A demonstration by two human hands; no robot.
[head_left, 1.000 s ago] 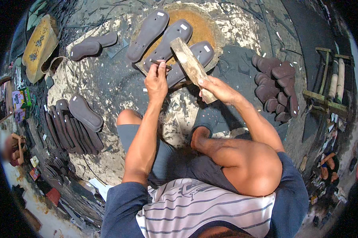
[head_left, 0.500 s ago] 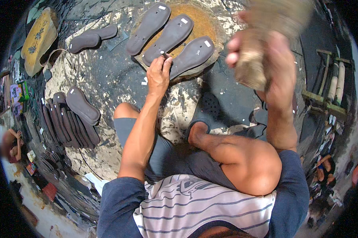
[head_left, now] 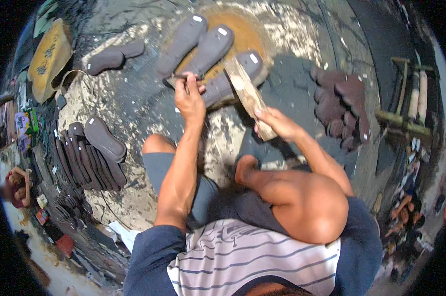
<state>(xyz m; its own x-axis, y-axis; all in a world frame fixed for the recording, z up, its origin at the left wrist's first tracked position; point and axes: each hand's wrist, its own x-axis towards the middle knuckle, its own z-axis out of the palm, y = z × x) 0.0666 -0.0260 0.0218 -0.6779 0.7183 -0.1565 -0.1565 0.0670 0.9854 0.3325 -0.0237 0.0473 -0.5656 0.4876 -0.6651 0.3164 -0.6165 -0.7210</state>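
At far left, a yellowish slab point(head_left: 49, 58) leans by the wall, and nearer the person a row of dark shoe soles point(head_left: 87, 160) stands packed on edge, one sole point(head_left: 104, 139) lying across the top; these look set aside, though whether finished or waiting cannot be told. Two more soles point(head_left: 115, 55) lie apart on the floor point(head_left: 134, 106), far of that row.

Toward the middle, three grey soles lie side by side on a round, rust-stained work block point(head_left: 250, 29). The left hand point(head_left: 189, 96) is pinched shut on a thin dark tool point(head_left: 183, 76) held at the heel end of the left sole point(head_left: 183, 42) and middle sole point(head_left: 210, 49). The right hand point(head_left: 277, 123) is clenched round a wooden mallet point(head_left: 250, 96), its head resting across the right sole point(head_left: 232, 79). By this, the work looks to be mid-way, on these three.

Farther right, a heap of brown soles point(head_left: 339, 106) lies on the floor, and beyond it stands a wooden frame point(head_left: 405, 106).
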